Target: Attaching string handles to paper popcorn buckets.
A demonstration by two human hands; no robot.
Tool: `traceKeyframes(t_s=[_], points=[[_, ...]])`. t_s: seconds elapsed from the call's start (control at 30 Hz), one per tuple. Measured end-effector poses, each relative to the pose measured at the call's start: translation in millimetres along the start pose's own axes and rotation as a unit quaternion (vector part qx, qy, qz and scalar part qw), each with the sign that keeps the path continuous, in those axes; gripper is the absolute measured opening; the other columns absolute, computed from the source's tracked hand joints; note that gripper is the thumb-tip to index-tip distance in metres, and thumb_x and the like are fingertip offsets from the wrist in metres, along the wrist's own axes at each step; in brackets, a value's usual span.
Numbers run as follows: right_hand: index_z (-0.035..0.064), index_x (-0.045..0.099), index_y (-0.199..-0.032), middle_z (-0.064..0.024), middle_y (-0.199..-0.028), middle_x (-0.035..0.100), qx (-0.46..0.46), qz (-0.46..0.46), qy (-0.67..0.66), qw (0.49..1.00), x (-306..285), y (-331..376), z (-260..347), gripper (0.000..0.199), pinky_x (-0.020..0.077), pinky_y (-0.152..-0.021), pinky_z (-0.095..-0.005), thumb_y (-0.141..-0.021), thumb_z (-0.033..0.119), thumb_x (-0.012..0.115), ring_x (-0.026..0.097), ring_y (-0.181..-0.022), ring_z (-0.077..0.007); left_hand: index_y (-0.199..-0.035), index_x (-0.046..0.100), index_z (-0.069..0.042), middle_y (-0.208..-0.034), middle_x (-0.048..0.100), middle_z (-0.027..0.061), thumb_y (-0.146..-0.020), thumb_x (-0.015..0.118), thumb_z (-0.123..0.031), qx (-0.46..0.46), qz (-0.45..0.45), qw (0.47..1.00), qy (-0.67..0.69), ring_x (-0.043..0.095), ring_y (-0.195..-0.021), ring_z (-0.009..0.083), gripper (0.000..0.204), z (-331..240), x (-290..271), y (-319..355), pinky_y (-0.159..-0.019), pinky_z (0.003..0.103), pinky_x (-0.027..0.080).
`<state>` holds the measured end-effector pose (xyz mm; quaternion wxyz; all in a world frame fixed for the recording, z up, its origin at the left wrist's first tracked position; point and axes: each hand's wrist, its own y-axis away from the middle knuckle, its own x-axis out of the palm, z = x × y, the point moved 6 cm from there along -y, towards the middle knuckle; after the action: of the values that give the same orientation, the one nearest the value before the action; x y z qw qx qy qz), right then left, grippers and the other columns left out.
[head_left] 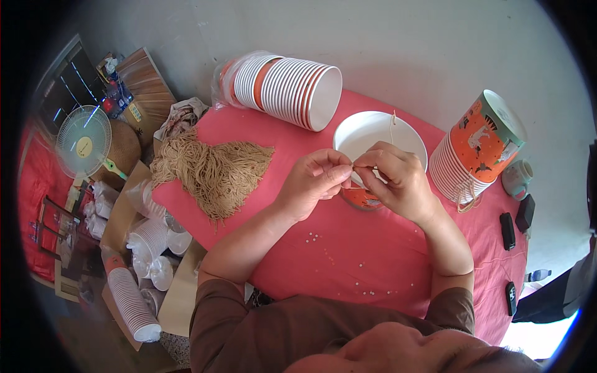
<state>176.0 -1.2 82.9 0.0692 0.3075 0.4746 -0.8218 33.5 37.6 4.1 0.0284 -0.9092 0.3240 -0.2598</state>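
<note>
In front of me a white-lined paper bucket with an orange printed outside stands on the table. A thin tan cord passes over its far rim and hangs down inside. Above the bucket's near rim, my left hand and my right hand meet fingertip to fingertip. Both are closed in a pinch on a thin bit of cord, mostly covered by the fingers. Left of my hands lies a thick bundle of tan cords. Small white beads or pellets are scattered on the cloth near me.
A pink cloth covers the table. At the back lies a wrapped stack of white buckets; an orange-printed stack stands right. A small jar and dark objects line the right edge. Left are a fan and cartons.
</note>
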Motion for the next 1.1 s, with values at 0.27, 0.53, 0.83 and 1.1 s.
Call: traceKeyframes(t_s=[0.27, 0.53, 0.83, 1.1], points=[[0.0049, 0.065, -0.086, -0.0069, -0.071, 0.061, -0.039, 0.032, 0.093, 0.994, -4, -2, 6, 0.015, 0.0469, -0.050, -0.0345, -0.075, -0.001, 0.072, 0.062, -0.057, -0.0244, -0.101, 0.062, -0.001, -0.086, 0.061, -0.0002, -0.095, 0.060, -0.004, 0.074, -0.029, 0.983, -0.163, 0.054, -0.073, 0.0018, 0.007, -9, 6, 3, -0.061, 0.018, 0.043], [0.0086, 0.062, -0.082, -0.0031, -0.065, 0.060, -0.063, 0.049, 0.164, 0.983, -1, 1, 9, 0.017, 0.0439, -0.049, -0.0346, -0.070, 0.004, 0.073, 0.058, -0.053, -0.0229, -0.097, 0.060, -0.001, -0.084, 0.059, -0.0026, -0.095, 0.061, -0.004, 0.148, -0.055, 0.955, -0.251, 0.053, -0.072, 0.0003, 0.004, -10, 4, 3, -0.061, 0.018, 0.043], [0.0095, 0.063, -0.083, -0.0028, -0.059, 0.059, -0.046, 0.100, 0.230, 0.967, -4, 2, 6, 0.017, 0.0451, -0.051, -0.0350, -0.069, 0.006, 0.072, 0.060, -0.053, -0.0224, -0.095, 0.059, -0.001, -0.079, 0.057, -0.0043, -0.094, 0.062, -0.002, 0.165, -0.081, 0.943, -0.277, 0.048, -0.067, -0.0006, 0.003, -17, 4, 3, -0.057, 0.017, 0.040], [0.0112, 0.063, -0.090, -0.0015, -0.063, 0.062, -0.035, 0.145, 0.254, 0.956, -6, 2, 3, 0.018, 0.0502, -0.053, -0.0358, -0.075, 0.014, 0.072, 0.066, -0.060, -0.0211, -0.093, 0.060, -0.002, -0.077, 0.056, -0.0057, -0.093, 0.062, 0.000, 0.163, -0.078, 0.935, -0.306, 0.045, -0.066, -0.0011, 0.003, -20, 2, 2, -0.056, 0.017, 0.036]])
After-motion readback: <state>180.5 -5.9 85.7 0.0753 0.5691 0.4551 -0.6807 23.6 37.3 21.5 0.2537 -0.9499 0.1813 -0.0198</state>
